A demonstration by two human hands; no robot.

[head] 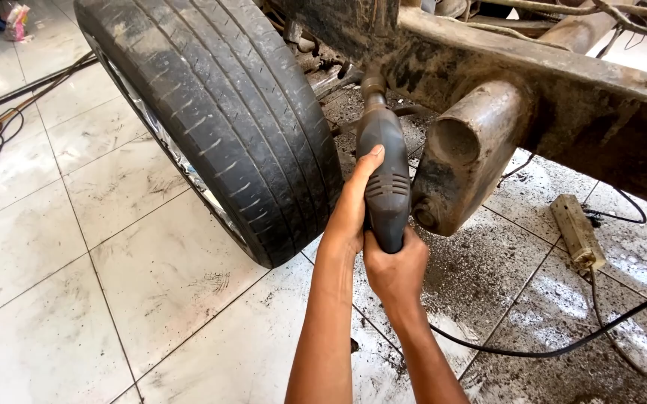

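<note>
Grey plastic forms the body of the corded power tool (385, 183), probably a grinder or rotary tool, that both your hands grasp. Your right hand (394, 268) is clenched around the rear of the body, where the black cord (563, 346) leaves and trails away across the tiled floor (76, 247). Your left hand (352, 213) wraps the side just ahead of that grip, thumb laid along the casing, seemingly to steady the aim. Beyond your fingers the tool's nose points up and away into the rusty vehicle frame (548, 90); the working tip is hidden in the shadow there, so contact cannot be confirmed. Just to the left of your grip stands a worn tyre (226, 120), close to your left wrist but apart from it. Just to the right hangs a rusted cylindrical tube (462, 161) fixed under the frame, near the tool body. Dark grit covers the tiles below and to the right of your hands. Farther right lies a small wooden block (578, 232) on the floor, well apart from the grip.
</note>
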